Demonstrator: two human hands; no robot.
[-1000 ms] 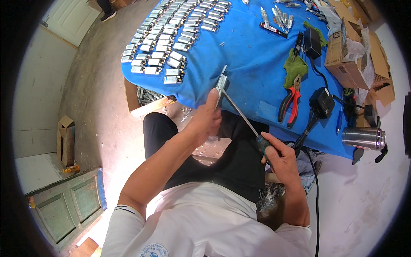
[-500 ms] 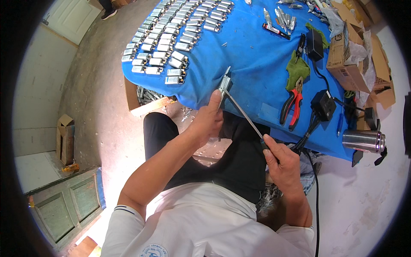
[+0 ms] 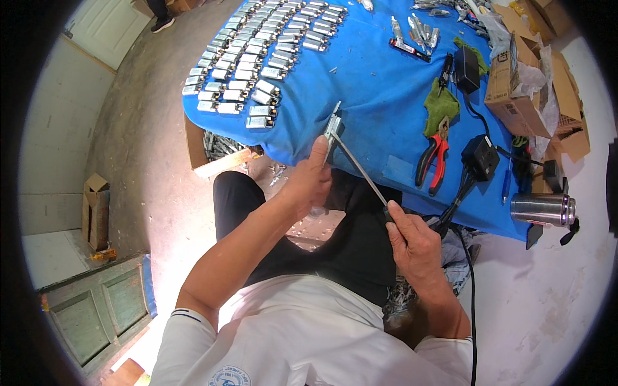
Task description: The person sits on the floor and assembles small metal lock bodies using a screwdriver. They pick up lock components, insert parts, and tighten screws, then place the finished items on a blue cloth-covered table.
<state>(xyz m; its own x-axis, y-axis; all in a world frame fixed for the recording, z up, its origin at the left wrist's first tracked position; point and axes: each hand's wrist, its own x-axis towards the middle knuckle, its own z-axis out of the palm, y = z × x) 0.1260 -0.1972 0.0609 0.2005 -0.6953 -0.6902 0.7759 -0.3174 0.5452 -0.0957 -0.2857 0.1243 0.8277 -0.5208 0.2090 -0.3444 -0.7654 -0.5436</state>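
Note:
My left hand [image 3: 312, 179] is closed around a small silvery metal piece [image 3: 333, 126] at the near edge of the blue-covered table, its thumb along the side; a thin tip points away from me. In my right hand [image 3: 417, 241] is a screwdriver [image 3: 362, 168], its dark handle mostly hidden by my fingers. The long shaft slants up to the left, and its tip meets the metal piece just past my left thumb. Rows of small silvery metal units [image 3: 248, 75] lie on the far left of the cloth.
Red-handled pliers [image 3: 432, 162] lie right of the screwdriver beside a green rag [image 3: 440, 110]. Black adapters [image 3: 479, 158] with cables, a steel flask [image 3: 544, 210] and an open cardboard box [image 3: 515, 106] stand farther right. Below the table's left edge is a box of metal parts [image 3: 219, 145].
The view has shifted slightly. My right hand has moved a little up and to the left with the screwdriver; its tip stays against the metal piece in my left hand.

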